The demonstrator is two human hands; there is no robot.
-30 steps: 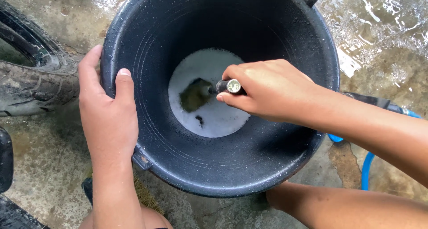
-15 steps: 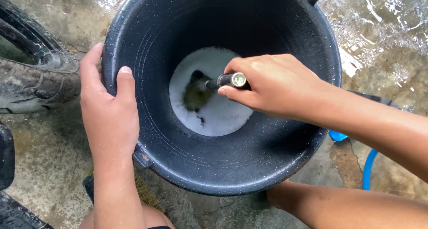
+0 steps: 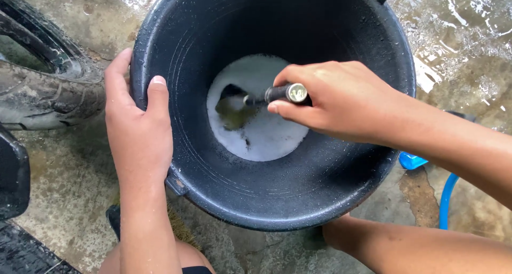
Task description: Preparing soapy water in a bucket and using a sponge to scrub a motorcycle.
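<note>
While the left hand [image 3: 140, 138] clamps the near rim of a black bucket [image 3: 224, 183], thumb inside, fingers outside, the right hand [image 3: 338, 100] closes around a dark nozzle [image 3: 280, 94] held inside, tip pointing at white foam [image 3: 266, 135] on the bottom. Bucket stands on wet concrete [image 3: 64, 167]; tyre [image 3: 42, 87] at left, blue hose [image 3: 445, 199] at right.
</note>
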